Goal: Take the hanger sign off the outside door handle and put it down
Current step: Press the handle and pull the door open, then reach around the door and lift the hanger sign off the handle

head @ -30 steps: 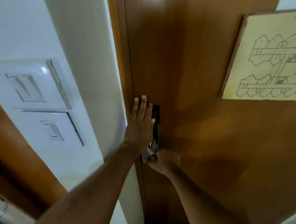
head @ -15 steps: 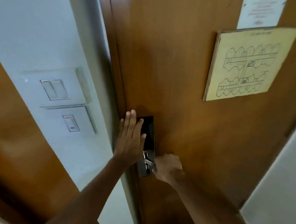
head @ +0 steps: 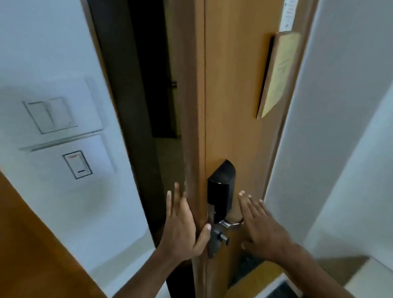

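1. While the wooden door stands ajar, with a dark gap showing past its edge, both hands are up by the lock and neither has anything in its grip.
2. Left hand: grip open, fingers stretched flat and pointing up along the door's edge, on the gap side. The thumb hooks round onto the near face, right beside the metal lock plate.
3. Right hand: grip open too, fingers spread, palm turned toward the door's near face. It covers the far end of the silver lever handle, but I can't tell whether it actually touches it.
4. Between the two hands sits the black lock body, with a small dark thumb-turn just under the lever.
5. Hanger sign: can't make it out anywhere. The door's outer face is turned away from the camera, so whatever hangs on the outside handle is hidden behind the door edge, on the far side from both grips.
6. Other stuff: a framed yellowish floor plan is fixed higher up on the door, with a white notice above it. On the white wall to the left there's a double light switch, with a smaller switch below it.
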{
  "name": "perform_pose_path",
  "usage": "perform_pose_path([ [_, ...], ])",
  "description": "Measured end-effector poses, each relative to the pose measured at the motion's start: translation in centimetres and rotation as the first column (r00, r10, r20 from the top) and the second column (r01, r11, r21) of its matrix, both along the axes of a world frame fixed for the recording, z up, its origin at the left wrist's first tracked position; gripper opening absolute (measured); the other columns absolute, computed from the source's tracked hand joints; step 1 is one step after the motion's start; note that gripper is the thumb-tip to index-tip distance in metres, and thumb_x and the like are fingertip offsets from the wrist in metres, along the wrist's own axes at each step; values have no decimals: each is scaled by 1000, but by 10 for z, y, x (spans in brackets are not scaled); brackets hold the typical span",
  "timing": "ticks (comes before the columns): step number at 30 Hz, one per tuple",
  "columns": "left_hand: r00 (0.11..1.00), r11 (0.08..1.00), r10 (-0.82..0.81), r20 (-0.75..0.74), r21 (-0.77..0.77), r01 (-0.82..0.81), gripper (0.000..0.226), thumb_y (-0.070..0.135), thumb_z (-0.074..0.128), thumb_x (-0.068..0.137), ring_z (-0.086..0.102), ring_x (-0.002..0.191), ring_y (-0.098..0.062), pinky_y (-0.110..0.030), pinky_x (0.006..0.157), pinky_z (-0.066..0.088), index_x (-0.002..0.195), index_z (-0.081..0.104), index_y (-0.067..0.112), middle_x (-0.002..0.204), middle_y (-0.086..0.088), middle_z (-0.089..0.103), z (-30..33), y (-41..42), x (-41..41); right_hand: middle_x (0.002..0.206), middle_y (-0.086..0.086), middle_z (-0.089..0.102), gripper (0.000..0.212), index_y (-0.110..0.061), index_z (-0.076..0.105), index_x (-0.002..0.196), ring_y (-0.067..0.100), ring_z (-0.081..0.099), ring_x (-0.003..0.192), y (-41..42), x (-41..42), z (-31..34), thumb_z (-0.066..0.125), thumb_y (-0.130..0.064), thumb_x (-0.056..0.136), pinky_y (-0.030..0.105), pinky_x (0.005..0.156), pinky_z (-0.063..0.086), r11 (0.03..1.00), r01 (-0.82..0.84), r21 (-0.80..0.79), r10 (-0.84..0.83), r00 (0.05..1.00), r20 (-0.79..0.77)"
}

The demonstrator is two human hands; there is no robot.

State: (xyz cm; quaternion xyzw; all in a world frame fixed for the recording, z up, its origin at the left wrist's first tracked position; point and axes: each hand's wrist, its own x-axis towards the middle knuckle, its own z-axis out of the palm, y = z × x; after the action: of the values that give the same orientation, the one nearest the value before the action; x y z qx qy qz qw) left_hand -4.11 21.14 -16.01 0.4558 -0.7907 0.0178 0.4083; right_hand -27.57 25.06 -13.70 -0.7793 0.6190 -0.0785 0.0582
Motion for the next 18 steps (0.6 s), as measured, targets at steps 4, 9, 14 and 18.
perform_pose_path([
  [4,967,965,-254,6,-61,254,117,43,66,78,-1,154,-35,-46,124,1,156,-13,4,169,-9,-13,-5,25,-39,158,-16,-41,118,-30,-34,150,7,-28,149,66,-10,49,68,-26,90,45,125,-2,944,156,-292,-73,958,277],
  [9,915,924,-377,-140,16,383,109,41,64,81,5,154,-32,-42,124,11,157,-8,9,167,-16,2,-14,70,-102,169,11,-16,77,-8,-8,158,26,-9,156,98,-4,140,39,-37,105,41,128,-3,663,234,-711,25,942,334],
  [14,878,895,-446,-177,-50,444,99,23,64,82,25,145,-54,-60,118,23,155,3,-4,157,-37,20,-23,112,-179,160,40,3,64,13,12,151,41,-4,154,111,-20,160,40,-22,105,65,123,15,473,283,-834,-75,956,283],
  [18,835,839,-543,-86,-100,535,99,35,60,89,11,149,-52,-57,122,10,155,-2,-5,164,-32,-3,-22,140,-224,157,45,5,67,16,13,148,51,2,151,121,-52,156,49,-18,103,67,121,19,288,426,-857,-192,903,384],
])
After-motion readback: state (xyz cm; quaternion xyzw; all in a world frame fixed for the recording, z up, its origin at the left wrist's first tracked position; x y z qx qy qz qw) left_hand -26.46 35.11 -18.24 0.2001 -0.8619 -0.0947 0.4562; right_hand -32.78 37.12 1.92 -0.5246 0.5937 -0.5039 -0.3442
